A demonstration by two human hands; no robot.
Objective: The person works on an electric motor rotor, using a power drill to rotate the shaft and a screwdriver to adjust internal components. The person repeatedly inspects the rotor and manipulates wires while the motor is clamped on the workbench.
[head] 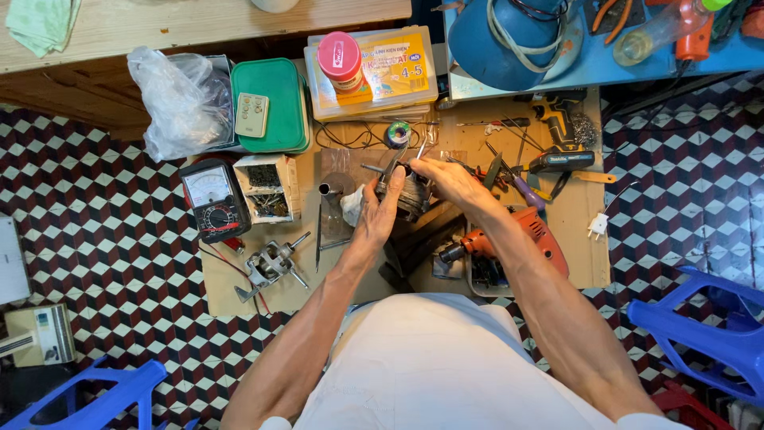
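Both hands meet over a low board [573, 239] laid on the patterned floor [103, 207], with a round grey motor part [407, 196] gripped between them. The left hand [380, 209] wraps its fingers around the left side of the part, closed on it, while the right hand [452, 185] holds the right side and pinches a thin metal tool [419, 150] above it. A shaft [371, 168] sticks out to the left of the part. Just right of the forearm lies an orange drill [521, 235], and screwdrivers [517, 187] lie near the right hand. To the left sit an analogue multimeter [213, 199], a small metal assembly with a shaft [272, 264], a green box [274, 103] and a crumpled plastic bag [177, 99]. Blue plastic chairs [708, 326] stand at the lower corners.
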